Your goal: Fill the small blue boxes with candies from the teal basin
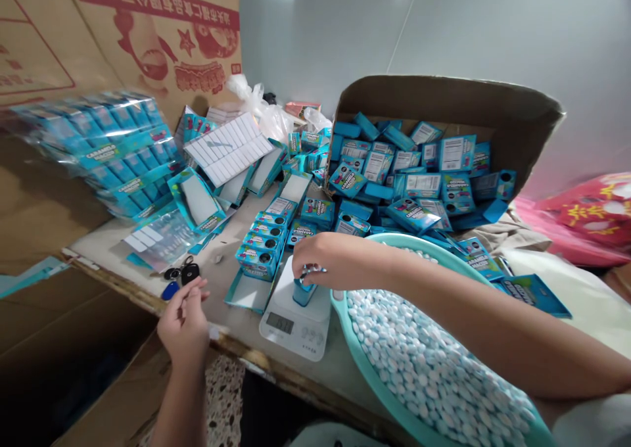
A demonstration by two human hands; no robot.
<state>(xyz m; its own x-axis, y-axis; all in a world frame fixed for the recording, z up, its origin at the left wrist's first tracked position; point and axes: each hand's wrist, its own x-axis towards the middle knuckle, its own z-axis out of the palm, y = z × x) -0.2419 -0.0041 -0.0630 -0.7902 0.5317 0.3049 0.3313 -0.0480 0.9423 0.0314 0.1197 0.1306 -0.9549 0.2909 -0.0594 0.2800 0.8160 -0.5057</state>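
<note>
The small blue box [304, 294] stands on my white scale [300, 322], directly beneath my right hand [320, 258]; I can't tell whether those curled fingers grip it. My left hand [185, 319], fingertips pressed together, hovers by the keys [189, 274].

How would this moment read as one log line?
right hand: over small blue candy box on digital scale | left hand: near black key fob | teal basin: holds pale candies, beside scale
</note>
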